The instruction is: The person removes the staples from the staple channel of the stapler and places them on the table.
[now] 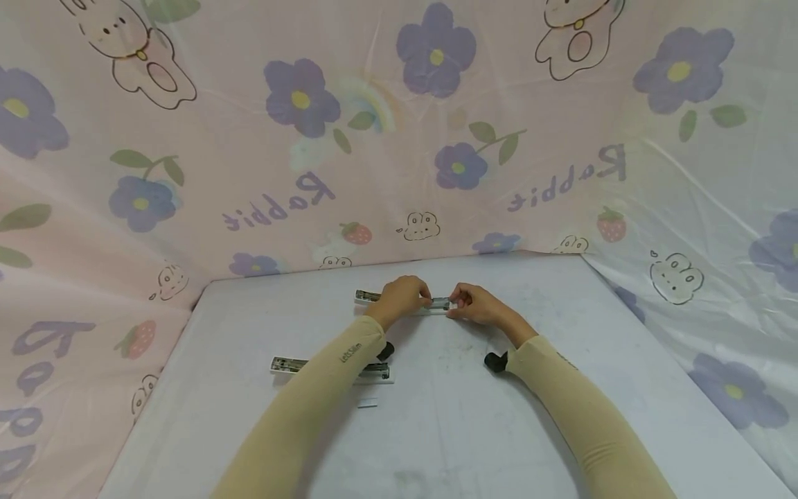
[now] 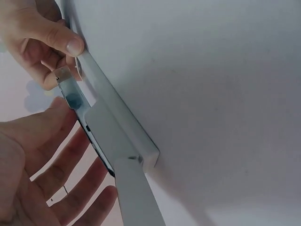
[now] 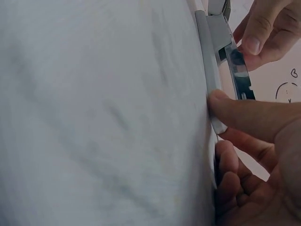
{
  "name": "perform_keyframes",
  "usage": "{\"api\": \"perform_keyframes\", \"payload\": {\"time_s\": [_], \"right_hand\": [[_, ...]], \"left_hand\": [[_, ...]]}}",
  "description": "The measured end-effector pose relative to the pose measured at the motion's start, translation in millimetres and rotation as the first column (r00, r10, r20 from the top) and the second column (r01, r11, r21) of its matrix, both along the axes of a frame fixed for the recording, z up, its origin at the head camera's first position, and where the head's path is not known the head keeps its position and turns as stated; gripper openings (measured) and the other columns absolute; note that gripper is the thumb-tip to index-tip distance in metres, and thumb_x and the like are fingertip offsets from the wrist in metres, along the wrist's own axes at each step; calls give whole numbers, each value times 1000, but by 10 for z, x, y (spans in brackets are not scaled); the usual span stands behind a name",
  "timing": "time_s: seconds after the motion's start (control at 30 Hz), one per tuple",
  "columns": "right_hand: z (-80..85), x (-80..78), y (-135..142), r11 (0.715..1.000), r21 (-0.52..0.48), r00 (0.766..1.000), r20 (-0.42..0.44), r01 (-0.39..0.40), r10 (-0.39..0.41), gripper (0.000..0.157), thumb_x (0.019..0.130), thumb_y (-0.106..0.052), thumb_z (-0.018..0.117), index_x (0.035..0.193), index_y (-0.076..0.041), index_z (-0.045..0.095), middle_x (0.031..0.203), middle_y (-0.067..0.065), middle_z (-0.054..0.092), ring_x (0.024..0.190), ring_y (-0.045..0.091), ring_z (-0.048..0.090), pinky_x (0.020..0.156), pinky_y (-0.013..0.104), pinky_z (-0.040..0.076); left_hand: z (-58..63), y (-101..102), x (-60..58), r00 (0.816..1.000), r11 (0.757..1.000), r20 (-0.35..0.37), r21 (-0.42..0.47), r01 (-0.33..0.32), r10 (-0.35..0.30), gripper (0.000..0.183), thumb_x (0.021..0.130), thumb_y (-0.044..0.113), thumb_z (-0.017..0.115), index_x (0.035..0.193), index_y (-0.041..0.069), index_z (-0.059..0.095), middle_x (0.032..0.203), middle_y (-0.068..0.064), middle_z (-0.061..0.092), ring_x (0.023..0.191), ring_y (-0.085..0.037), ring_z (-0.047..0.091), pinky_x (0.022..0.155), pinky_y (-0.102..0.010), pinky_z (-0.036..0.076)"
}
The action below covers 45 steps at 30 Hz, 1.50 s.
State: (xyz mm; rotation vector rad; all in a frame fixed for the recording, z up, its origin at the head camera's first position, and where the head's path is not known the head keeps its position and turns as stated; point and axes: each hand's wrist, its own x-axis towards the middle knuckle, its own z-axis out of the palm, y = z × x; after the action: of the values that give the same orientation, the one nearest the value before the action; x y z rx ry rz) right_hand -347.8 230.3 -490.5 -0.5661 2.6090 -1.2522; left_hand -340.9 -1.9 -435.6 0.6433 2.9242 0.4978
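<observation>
An opened white stapler (image 1: 439,303) lies near the back of the table, its top arm swung away to the left and its metal staple channel (image 2: 75,96) exposed above the base. At the channel, my left hand (image 1: 399,299) holds with thumb and fingertip, the other fingers stretched along its far side. My right hand (image 1: 481,306) grips the right end of the stapler's base (image 3: 205,56), thumb on the near face, fingers behind. Part of the stapler is hidden behind the left hand.
Under my left forearm, another opened stapler (image 1: 287,364) lies on the white table (image 1: 449,430), partly covered by the sleeve. In front of it is a short strip of staples (image 1: 368,403). A patterned cloth (image 1: 374,173) hangs behind the table.
</observation>
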Motion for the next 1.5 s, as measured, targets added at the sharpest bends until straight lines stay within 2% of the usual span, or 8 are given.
{"api": "perform_keyframes", "payload": {"time_s": [0.23, 0.57, 0.83, 1.13, 1.37, 1.5], "right_hand": [[-5, 0, -2, 1000, -23, 1000, 3, -7, 7, 30, 97, -10, 82, 115, 3, 62, 91, 9, 59, 78, 19, 48, 70, 28, 40], [39, 25, -8, 999, -34, 1000, 6, -11, 11, 31, 97, -10, 81, 116, 5, 62, 92, 11, 59, 78, 19, 48, 69, 28, 40], [-17, 1, -5, 1000, -18, 1000, 0, -6, 6, 29, 97, -13, 82, 114, 1, 63, 90, 7, 59, 77, 18, 49, 70, 28, 42], [-6, 9, -21, 1000, -24, 1000, -3, -3, 3, 29, 96, -11, 83, 113, 1, 63, 89, 6, 58, 76, 17, 48, 69, 26, 40], [-26, -12, -13, 998, -54, 1000, -2, -23, 23, 29, 98, -7, 79, 115, 8, 61, 89, 12, 58, 75, 18, 47, 65, 27, 38], [-5, 2, -11, 999, -32, 1000, -1, -14, 14, 30, 97, -10, 81, 115, 4, 62, 90, 9, 59, 76, 17, 48, 67, 27, 40]], "left_hand": [[-44, 54, -26, 1000, 1000, -9, -7, -28, 28, 18, 103, 28, 75, 113, 16, 84, 125, -1, 77, 117, -24, 70, 97, -45, 57], [-36, 117, -53, 999, 998, -2, -32, -51, 51, 20, 102, 30, 76, 113, 16, 84, 124, -1, 78, 115, -23, 71, 95, -43, 58], [-11, 127, 2, 997, 997, 9, -11, -81, 81, 17, 101, 28, 77, 111, 16, 84, 125, -1, 77, 115, -22, 71, 96, -43, 58], [15, 103, 32, 997, 997, -3, 13, -79, 79, 16, 100, 27, 79, 110, 16, 84, 122, -1, 78, 110, -22, 72, 92, -43, 58], [10, 89, 23, 997, 997, -20, 26, -79, 80, 13, 99, 27, 80, 106, 17, 84, 118, 0, 79, 104, -22, 73, 88, -44, 58], [7, 90, 24, 997, 998, -29, 19, -64, 65, 12, 99, 29, 80, 102, 17, 81, 114, 1, 78, 98, -19, 71, 87, -43, 57]]}}
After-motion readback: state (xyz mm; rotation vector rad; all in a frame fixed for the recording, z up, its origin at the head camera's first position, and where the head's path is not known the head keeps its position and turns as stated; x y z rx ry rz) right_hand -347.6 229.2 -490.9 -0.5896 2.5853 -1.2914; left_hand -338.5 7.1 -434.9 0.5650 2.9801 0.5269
